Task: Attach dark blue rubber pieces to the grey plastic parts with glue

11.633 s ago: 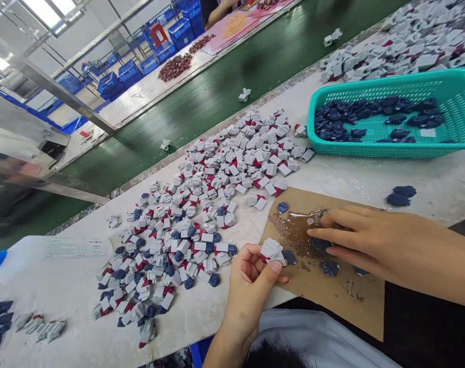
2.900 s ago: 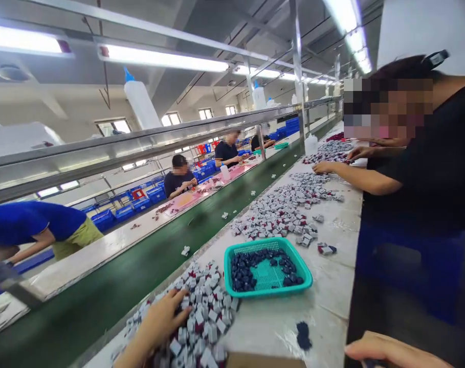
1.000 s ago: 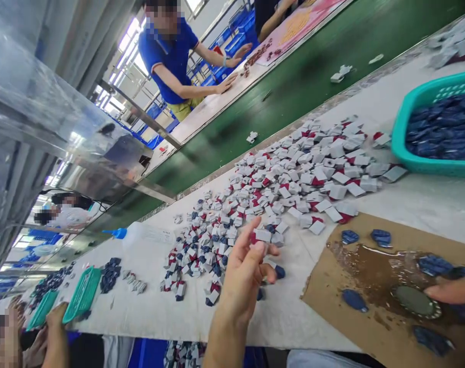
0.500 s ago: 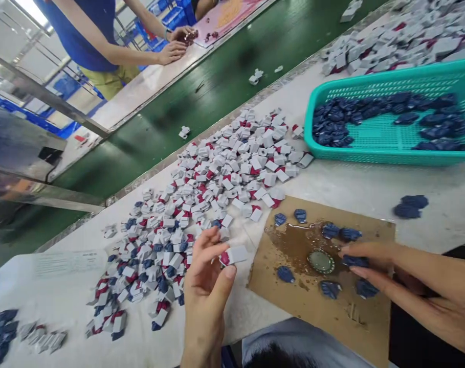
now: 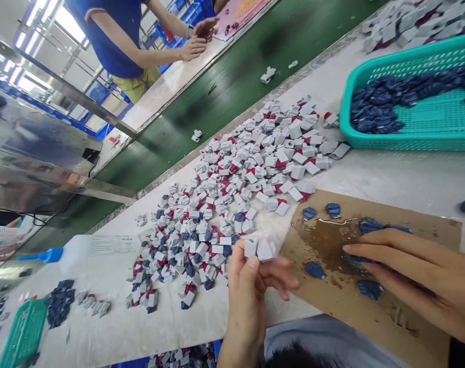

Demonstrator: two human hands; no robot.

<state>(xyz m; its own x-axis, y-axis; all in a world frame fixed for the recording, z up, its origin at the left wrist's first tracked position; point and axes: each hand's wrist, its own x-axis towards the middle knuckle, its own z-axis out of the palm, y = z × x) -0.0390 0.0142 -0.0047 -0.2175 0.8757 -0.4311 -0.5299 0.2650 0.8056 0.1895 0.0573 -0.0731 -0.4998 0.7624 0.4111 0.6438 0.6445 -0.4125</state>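
Observation:
My left hand (image 5: 251,281) pinches a light grey plastic block (image 5: 266,249) between thumb and forefinger, its other fingers spread. On the brown cardboard sheet (image 5: 416,332), my right hand (image 5: 412,266) has its fingers closed around a dark blue ridged plastic piece (image 5: 355,260), mostly hidden by them. That piece is at the edge of a wet brown patch (image 5: 324,243). Several similar blue pieces lie around the patch, one of them (image 5: 315,269) left of the right fingertips. Grey blocks with dark red or blue parts form a large pile (image 5: 232,189) beyond my left hand.
A green basket (image 5: 408,143) of blue pieces stands at right. Past the pile runs a green conveyor belt (image 5: 240,97); across it a person in blue (image 5: 117,41) works. At left are a white bottle (image 5: 102,248) with blue tip and a smaller green basket (image 5: 23,332).
The view has shifted, so the scene sits further right. My left hand has turned the grey block. My right hand has brought the blue piece to the wet patch, covering the round disc there.

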